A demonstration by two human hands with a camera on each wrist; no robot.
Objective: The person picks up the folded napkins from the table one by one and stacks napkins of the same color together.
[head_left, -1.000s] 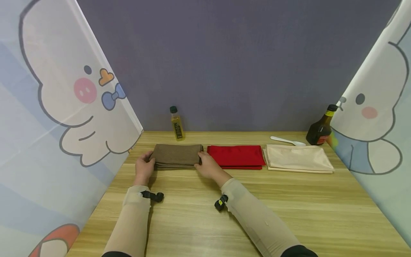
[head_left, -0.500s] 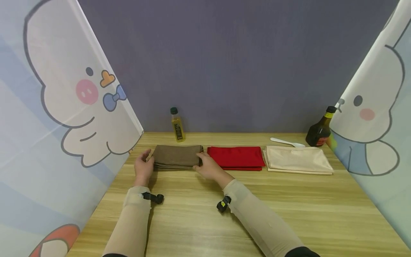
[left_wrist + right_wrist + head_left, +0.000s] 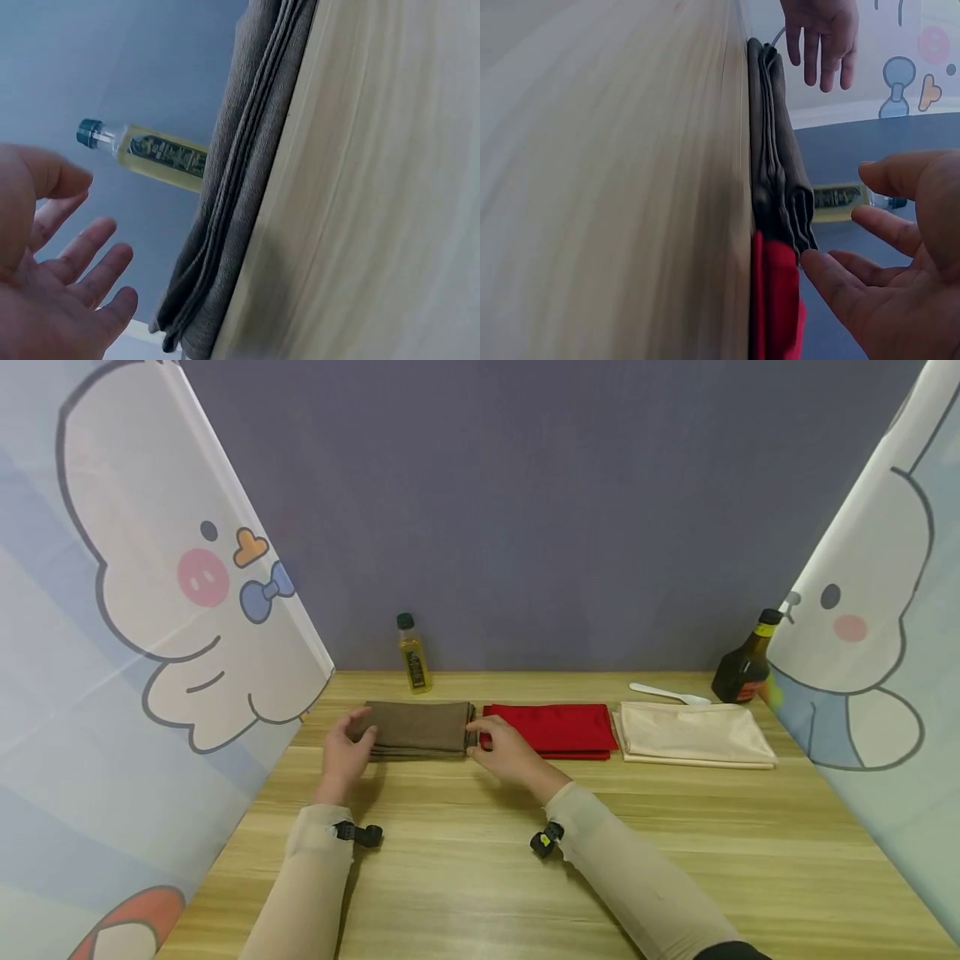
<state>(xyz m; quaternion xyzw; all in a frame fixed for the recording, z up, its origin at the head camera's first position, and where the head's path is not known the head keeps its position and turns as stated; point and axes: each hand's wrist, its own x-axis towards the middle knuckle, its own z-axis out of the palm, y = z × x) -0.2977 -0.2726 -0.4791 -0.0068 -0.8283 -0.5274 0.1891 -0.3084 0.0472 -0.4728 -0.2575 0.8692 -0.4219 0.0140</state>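
A folded brown cloth [image 3: 420,725] lies on the wooden table between both hands. My left hand [image 3: 347,756] is raised at its left end, fingers spread and holding nothing; the left wrist view shows the fingers [image 3: 94,274] apart from the fabric. At the right end, my right hand [image 3: 512,753] hovers over the gap beside a folded red cloth [image 3: 558,727], thumb and fingers parted. One fingertip [image 3: 811,259] appears close to the brown cloth's corner in the right wrist view; whether it touches, I cannot tell. Several stacked layers show along the brown cloth's front edge.
A folded cream cloth [image 3: 693,731] lies right of the red one. Behind it are a white plastic spoon [image 3: 669,693] and a dark bottle with a yellow neck band [image 3: 744,668]. A small oil bottle [image 3: 414,658] stands behind the brown cloth, near the grey back panel [image 3: 555,527].
Both hands have come off the brown cloth's ends. The right hand has shifted right toward the red cloth, and the left hand has lifted slightly. The brown cloth stays in place.
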